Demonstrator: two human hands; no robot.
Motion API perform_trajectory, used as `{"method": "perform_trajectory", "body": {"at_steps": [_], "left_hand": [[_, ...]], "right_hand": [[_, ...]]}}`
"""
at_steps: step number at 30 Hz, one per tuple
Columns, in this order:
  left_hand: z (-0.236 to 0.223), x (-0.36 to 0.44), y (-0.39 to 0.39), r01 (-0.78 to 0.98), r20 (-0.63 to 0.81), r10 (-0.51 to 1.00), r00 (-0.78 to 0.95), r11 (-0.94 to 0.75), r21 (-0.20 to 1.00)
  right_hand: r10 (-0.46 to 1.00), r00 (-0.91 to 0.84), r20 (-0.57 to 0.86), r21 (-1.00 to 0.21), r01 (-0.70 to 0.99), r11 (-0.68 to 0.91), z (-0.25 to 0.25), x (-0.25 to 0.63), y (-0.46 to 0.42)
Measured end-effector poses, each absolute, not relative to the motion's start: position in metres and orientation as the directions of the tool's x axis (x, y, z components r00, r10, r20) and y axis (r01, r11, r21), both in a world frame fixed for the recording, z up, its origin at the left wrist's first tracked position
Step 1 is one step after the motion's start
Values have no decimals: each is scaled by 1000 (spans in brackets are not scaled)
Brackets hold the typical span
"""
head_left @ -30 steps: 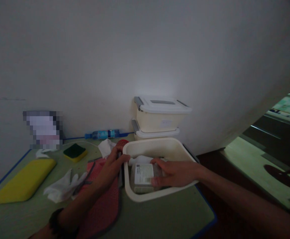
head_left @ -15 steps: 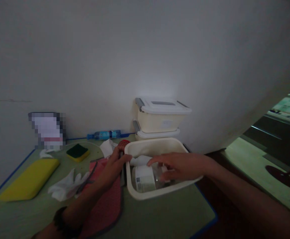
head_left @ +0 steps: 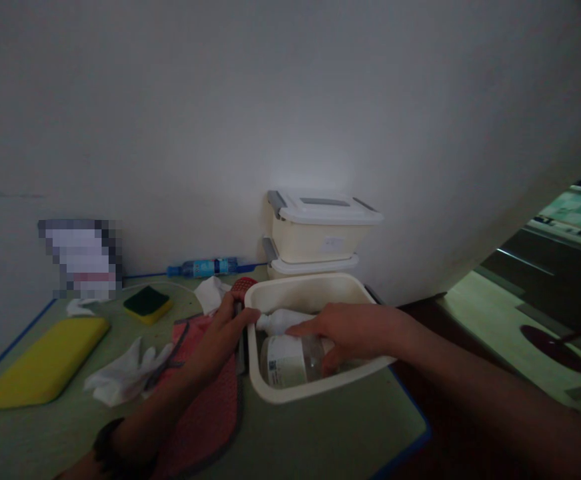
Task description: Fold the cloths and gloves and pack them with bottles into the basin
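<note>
A cream plastic storage box (head_left: 365, 288) without its lid stands in front of me. My left hand (head_left: 233, 323) grips its left rim, thumb on top and fingers outside. My right hand (head_left: 338, 333) reaches inside, its fingers and thumb closed around the neck end of a clear bottle (head_left: 285, 360) with a white label. This bottle lies on its side. Behind it lies a white bottle (head_left: 283, 321), partly covered by my right hand. The rest of the box's contents is hidden under that hand.
Two lidded boxes (head_left: 325, 230) are stacked by the wall. On the table's left are a yellow pad (head_left: 45, 363), a green-and-yellow sponge (head_left: 148, 305), white gloves (head_left: 123, 377), a red cloth (head_left: 208, 413) and a blue-labelled water bottle (head_left: 205, 267).
My right hand has lowered deeper into the box, and its fingers have closed around the clear bottle. My left hand stays on the rim. The view has shifted slightly.
</note>
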State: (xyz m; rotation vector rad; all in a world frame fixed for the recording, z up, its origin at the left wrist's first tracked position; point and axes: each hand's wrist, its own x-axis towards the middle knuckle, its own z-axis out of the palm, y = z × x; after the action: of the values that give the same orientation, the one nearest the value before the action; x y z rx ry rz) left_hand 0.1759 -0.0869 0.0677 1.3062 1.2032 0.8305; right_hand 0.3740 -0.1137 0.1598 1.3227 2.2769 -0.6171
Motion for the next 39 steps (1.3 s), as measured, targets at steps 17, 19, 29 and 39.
{"method": "perform_trajectory", "body": {"at_steps": [17, 19, 29, 39], "left_hand": [[63, 165, -72, 332, 54, 944, 324, -167, 928], [70, 163, -70, 416, 234, 928, 289, -342, 842], [119, 194, -50, 503, -28, 522, 853, -805, 313], [127, 225, -46, 428, -132, 408, 904, -846, 319]], "right_hand": [[841, -452, -296, -290, 882, 372, 172, 417, -98], [844, -429, -321, -255, 898, 359, 164, 429, -96], [727, -442, -526, -266, 897, 353, 148, 436, -100], [743, -339, -577, -106, 933, 343, 138, 422, -104]]}}
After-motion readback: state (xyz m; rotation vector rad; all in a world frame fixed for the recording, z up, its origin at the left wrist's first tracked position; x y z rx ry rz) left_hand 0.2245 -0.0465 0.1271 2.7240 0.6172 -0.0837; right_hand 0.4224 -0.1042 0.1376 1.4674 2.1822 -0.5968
